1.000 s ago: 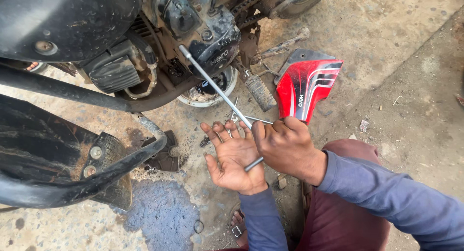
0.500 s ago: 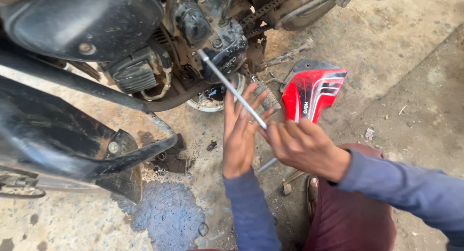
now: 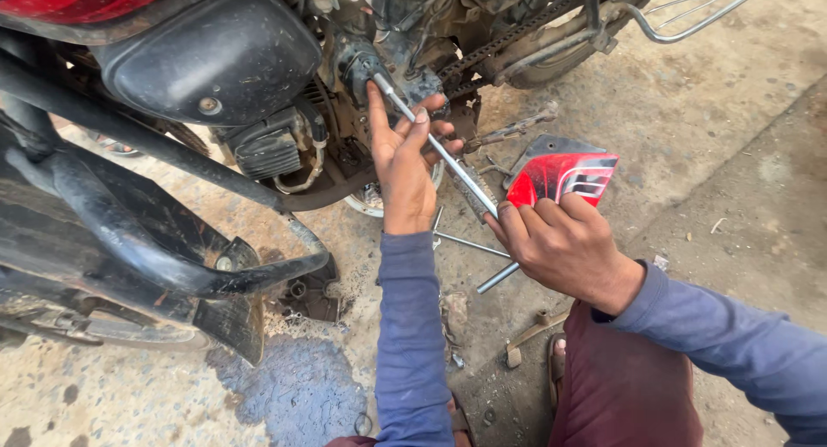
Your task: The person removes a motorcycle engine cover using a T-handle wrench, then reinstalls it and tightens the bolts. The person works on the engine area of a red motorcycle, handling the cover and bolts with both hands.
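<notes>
Gripping the lower end of a long silver steel T-handle wrench (image 3: 448,158), right hand (image 3: 564,245) has its fingers curled tight around the shaft near the crossbar; one crossbar end (image 3: 498,278) sticks out below the fist. Shaft runs diagonally up and left from the right hand to the engine.

Left hand (image 3: 403,167) sits higher on the same shaft, fingers partly spread, thumb and fingertips lightly pinching and steadying the rod near its upper end. Not a full fist, more a guide hold. Wrench tip meets the dark greasy engine casing (image 3: 379,64) of the motorcycle; the exact fastener is hidden by grime and the fingers.

Both arms wear blue-grey long sleeves (image 3: 412,326); maroon trousers (image 3: 620,387) at bottom right.

Just beside the right hand, behind its knuckles: red and black plastic side panel with white stripes (image 3: 560,173), propped on the ground. Second thin steel rod (image 3: 469,243) lies flat on the concrete between the two forearms.

Further out: black rounded side cover (image 3: 215,55) upper left, black tubular crash guard (image 3: 155,249) sweeping across left, drive chain (image 3: 517,34) top centre, chrome rear rack bar (image 3: 689,21) top right. Dark wet oil patch (image 3: 289,391) on the concrete floor (image 3: 732,154) below the guard.
</notes>
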A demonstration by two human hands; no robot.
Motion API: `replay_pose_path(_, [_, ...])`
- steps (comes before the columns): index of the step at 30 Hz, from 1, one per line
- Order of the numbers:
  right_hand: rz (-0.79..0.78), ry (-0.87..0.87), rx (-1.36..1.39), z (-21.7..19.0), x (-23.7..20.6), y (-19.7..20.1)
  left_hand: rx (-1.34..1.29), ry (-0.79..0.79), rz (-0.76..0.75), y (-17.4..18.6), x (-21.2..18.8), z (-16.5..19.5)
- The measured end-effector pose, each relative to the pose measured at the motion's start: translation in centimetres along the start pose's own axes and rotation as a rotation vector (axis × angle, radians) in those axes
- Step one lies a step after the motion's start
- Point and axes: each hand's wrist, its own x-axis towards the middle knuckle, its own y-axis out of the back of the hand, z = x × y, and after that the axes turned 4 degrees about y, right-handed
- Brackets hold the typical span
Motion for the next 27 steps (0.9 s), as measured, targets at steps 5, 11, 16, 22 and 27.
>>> replay_pose_path(5, [0.005, 0.042, -0.096, 0.2, 0.1, 0.1, -0.039, -0.024, -0.036, 0.2, 0.3, 0.1])
replay_pose_path(11, [-0.08, -0.005, -0.022, 0.7, 0.8, 1.5, -0.13, -0.041, -0.009, 0.0, -0.1, -0.4])
replay_pose_path(16, [-0.292, -0.652, 0.754, -1.0, 1.0, 0.1, -0.389, 0.196, -0.29, -0.7, -2.1, -2.1])
replay_pose_path(22, [0.025, -1.019, 1.289, -5.6, -2.7, 0.2, -0.756, 0.344, -0.458, -0.8, -2.3, -3.4])
replay_pose_path(27, [0.379, -0.829, 0.565, -7.8, -3.0, 3.2, -0.847, 0.413, -0.272, -1.0, -2.3, -4.4])
